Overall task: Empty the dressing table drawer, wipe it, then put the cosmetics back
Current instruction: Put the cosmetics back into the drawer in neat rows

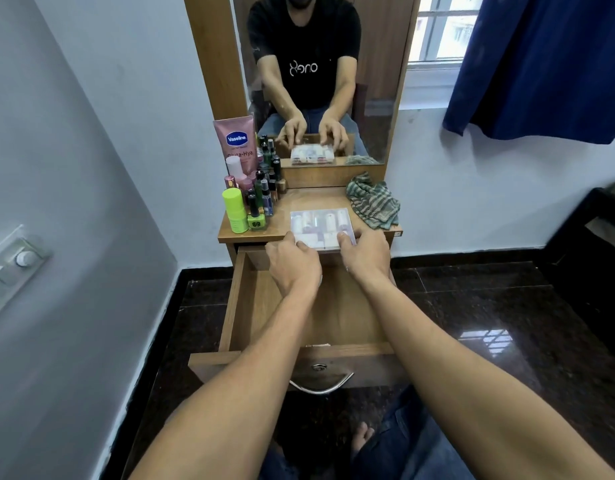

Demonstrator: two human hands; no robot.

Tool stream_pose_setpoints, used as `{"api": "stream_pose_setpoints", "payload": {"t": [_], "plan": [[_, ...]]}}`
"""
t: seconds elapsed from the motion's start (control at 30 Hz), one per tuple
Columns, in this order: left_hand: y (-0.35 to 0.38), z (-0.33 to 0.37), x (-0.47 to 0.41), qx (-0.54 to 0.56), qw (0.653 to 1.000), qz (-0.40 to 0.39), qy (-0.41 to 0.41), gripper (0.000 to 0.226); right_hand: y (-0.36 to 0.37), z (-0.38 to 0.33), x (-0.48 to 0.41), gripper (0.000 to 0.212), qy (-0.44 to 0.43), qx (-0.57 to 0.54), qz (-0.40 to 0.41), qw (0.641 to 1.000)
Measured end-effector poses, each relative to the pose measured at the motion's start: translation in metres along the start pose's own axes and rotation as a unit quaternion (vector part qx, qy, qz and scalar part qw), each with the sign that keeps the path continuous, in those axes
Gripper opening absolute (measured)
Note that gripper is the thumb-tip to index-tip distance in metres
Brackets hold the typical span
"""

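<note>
A clear plastic box of small cosmetics (320,225) lies on the wooden dressing table top (309,197), overhanging its front edge. My left hand (292,263) grips the box's near left corner and my right hand (365,254) grips its near right corner. Below both hands the wooden drawer (337,317) stands pulled out, its visible bottom bare. A cluster of bottles and tubes (252,199) stands at the table's left, with a pink Vaseline tube (235,140) behind it. A crumpled green striped cloth (373,200) lies at the table's right.
The mirror (320,77) behind the table reflects me and the box. A grey wall with a switch panel (11,268) is on the left. A blue curtain (541,64) hangs at the upper right. Dark furniture (590,244) stands at the right on the glossy black floor (472,323).
</note>
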State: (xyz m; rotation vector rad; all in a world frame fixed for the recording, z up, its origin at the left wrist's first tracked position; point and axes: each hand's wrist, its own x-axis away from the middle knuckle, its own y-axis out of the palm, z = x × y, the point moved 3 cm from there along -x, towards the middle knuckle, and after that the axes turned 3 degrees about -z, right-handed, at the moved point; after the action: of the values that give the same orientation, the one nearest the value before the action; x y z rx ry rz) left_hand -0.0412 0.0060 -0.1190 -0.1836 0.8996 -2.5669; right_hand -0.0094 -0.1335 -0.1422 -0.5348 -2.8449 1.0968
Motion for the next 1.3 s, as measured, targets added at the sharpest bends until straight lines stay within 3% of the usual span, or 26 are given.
{"api": "stream_pose_setpoints", "payload": {"t": [0.23,0.6,0.97,1.3], "plan": [[-0.009,-0.009,0.026,0.021,0.999,0.007,0.028,0.032,-0.018,0.004,0.033,0.038,-0.004,-0.012,0.002,1.0],[-0.002,-0.03,0.042,-0.032,0.999,-0.018,0.021,0.031,-0.027,0.024,0.061,0.031,0.019,0.056,-0.032,0.998],[0.031,-0.05,0.028,-0.088,0.987,-0.131,-0.009,0.023,-0.025,0.04,0.067,0.032,0.101,0.146,-0.081,0.981],[0.047,-0.065,0.018,-0.083,0.976,-0.203,-0.004,0.016,-0.02,0.03,0.067,0.033,0.081,0.243,-0.114,0.96]]}}
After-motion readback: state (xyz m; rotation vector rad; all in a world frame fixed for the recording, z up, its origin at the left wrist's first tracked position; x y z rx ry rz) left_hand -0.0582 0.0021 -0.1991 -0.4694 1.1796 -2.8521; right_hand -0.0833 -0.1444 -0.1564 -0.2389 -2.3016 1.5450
